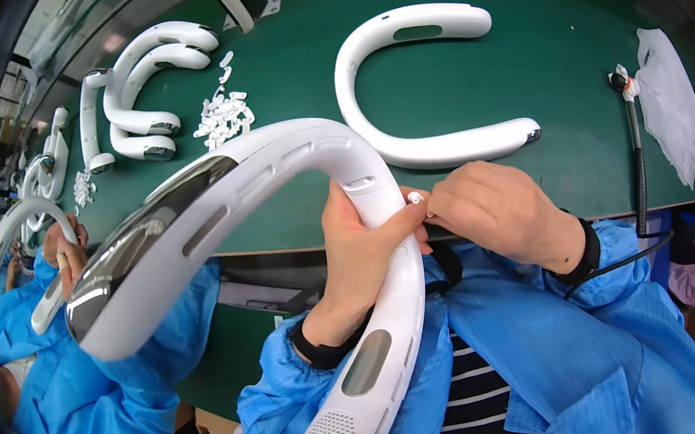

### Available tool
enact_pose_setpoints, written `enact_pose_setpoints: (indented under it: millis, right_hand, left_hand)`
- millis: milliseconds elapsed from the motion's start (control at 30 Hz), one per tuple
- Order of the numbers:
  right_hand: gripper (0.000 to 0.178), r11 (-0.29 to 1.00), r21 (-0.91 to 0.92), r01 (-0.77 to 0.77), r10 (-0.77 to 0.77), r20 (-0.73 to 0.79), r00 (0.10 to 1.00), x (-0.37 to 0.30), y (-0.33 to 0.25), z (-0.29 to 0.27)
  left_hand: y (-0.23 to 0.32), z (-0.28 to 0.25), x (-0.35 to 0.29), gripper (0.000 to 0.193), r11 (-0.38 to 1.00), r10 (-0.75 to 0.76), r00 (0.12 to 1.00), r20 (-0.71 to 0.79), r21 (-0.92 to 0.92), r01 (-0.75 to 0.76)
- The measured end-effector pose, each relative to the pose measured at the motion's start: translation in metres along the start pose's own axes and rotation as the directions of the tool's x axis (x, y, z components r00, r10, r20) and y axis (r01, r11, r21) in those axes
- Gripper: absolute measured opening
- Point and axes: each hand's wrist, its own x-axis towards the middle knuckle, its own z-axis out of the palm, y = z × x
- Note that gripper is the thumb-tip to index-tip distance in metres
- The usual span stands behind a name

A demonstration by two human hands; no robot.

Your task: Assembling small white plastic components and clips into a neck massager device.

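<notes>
My left hand (pixel 360 251) grips a large white U-shaped neck-fan housing (pixel 269 175) at its bend, held up close in front of me over the table's near edge. My right hand (pixel 499 208) pinches a tiny white plastic piece (pixel 415 197) against the housing's side, right beside my left thumb. One arm of the housing, with a glossy dark strip, reaches left; the other, with a perforated grille, points down toward my lap.
On the green table (pixel 574 48) lie another white U-shaped housing (pixel 427 88), several more housings (pixel 149 94) at the far left, a heap of small white parts (pixel 223 117), a black-handled tool (pixel 638 164) and white plastic bags (pixel 672 101). A co-worker in blue (pixel 53 351) sits at left.
</notes>
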Motion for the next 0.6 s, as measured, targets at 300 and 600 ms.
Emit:
enact_pose_setpoints:
  millis: [300,600]
  right_hand:
    - [0.023,0.998,-0.054,-0.030,0.033,0.042,0.999,-0.0013,-0.0023,0.0013]
    - [0.022,0.967,0.006,-0.254,0.254,0.037,0.967,-0.0026,-0.0045,-0.0036]
  left_hand:
    - [-0.0028,-0.0043,-0.0040,0.041,0.994,-0.112,0.994,0.006,0.014,0.112]
    - [-0.0023,-0.0050,-0.0028,0.038,0.995,-0.097,0.995,0.006,0.028,0.097]
